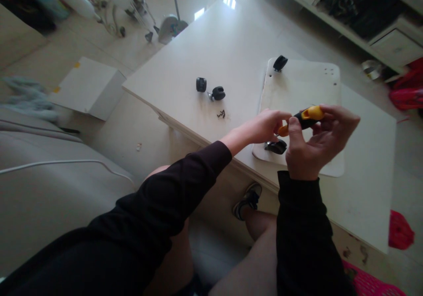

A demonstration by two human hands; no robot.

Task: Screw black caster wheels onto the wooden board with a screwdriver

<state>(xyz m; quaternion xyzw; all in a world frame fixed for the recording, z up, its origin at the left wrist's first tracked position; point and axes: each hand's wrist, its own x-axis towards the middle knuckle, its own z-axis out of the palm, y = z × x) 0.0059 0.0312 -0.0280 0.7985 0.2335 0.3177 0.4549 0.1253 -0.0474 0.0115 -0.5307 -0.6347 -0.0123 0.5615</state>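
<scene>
On the floor at the far left, I see a white box, between nine and ten o'clock from the person, if twelve is straight ahead of them. Rightward, on the pale table, two black casters lie near each other, about ten o'clock from the left hand. Just below them sits a small pile of dark screws, a shade past nine.

The left hand, black-sleeved, has its fingers bent against the front end of a yellow-and-black screwdriver; whether they grip it, I can't tell. Just beneath that hand, at five o'clock, a near caster rests on a white panel, and a far caster stands on the panel's corner around twelve.

The screwdriver is tilted, its tip end down toward the near caster, its handle at nearly three o'clock from the left hand. The right hand pinches that handle between thumb and fingers, with the tool at its eleven o'clock. Farther right, a red bag lies low, at four.
</scene>
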